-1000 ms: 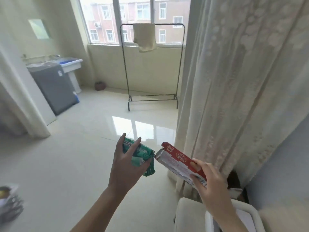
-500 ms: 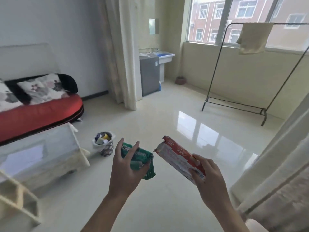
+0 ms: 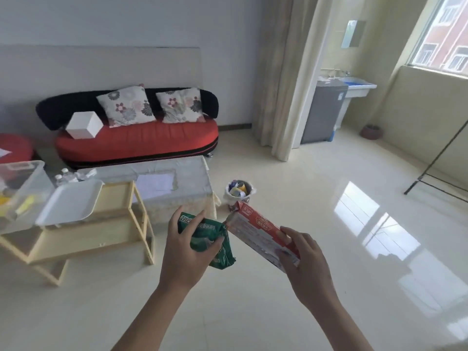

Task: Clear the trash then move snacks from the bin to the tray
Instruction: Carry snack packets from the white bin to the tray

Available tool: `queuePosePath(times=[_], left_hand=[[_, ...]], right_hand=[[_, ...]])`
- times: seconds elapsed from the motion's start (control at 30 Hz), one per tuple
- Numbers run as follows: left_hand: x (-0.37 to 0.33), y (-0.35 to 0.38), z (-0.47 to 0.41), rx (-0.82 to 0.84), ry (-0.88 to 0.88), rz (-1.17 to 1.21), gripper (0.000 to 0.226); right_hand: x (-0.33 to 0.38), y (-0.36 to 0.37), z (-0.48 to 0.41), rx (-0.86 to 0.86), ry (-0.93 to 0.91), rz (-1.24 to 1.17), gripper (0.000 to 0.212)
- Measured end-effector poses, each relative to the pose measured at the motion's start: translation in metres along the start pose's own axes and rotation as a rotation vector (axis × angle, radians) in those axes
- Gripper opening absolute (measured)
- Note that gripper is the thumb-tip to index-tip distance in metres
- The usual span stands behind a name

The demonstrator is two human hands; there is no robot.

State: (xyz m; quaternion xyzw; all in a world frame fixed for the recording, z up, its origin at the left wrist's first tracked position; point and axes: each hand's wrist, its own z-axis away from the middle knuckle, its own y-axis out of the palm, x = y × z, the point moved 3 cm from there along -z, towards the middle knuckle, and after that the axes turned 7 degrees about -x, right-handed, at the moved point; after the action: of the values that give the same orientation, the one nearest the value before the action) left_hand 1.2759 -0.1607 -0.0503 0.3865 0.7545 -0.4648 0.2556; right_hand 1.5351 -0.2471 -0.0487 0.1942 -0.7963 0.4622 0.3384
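trash, by my reading, is what i carry in both hands. the green packet [image 3: 215, 245] is crumpled, with the fingers of my left hand [image 3: 187, 254] curled round it. the red box [image 3: 255, 230] is clamped by its near end in my right hand [image 3: 304, 262], its far flap torn open. both are held up in front of me over bare floor, their ends close together.

i judge i hold them out like this because the wastebasket [image 3: 238, 192] stands straight ahead on the floor, just beside the corner of the glass coffee table [image 3: 177, 178], with a few things already in it. the way to it is open floor. the table corner and the front leg of the wooden stand [image 3: 114, 231] are the only edges, both on my left, and the right side is wide open.

the white tray [image 3: 71, 206] lies on top of that stand, with the clear bin [image 3: 22, 183] just beside it at far left. yellow things show through the bin's wall; i take them for snacks, so that step is not yet begun.
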Motion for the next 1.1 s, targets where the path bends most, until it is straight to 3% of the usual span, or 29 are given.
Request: queuePosePath(times=[0.5, 0.83, 1.1], left_hand=[[0.167, -0.162, -0.039, -0.396, -0.367, -0.143, 0.066], [0.245, -0.231, -0.12, -0.58, -0.452, -0.28, 0.067], [0.315, -0.293, -0.136, -0.713, -0.547, -0.321, 0.068]], right_hand=[[0.142, 0.246, -0.088, 0.389, -0.299, -0.188, 0.049], [0.238, 0.39, -0.173, 0.54, -0.456, -0.254, 0.046], [0.305, 0.477, -0.189, 0.605, -0.543, -0.25, 0.046]])
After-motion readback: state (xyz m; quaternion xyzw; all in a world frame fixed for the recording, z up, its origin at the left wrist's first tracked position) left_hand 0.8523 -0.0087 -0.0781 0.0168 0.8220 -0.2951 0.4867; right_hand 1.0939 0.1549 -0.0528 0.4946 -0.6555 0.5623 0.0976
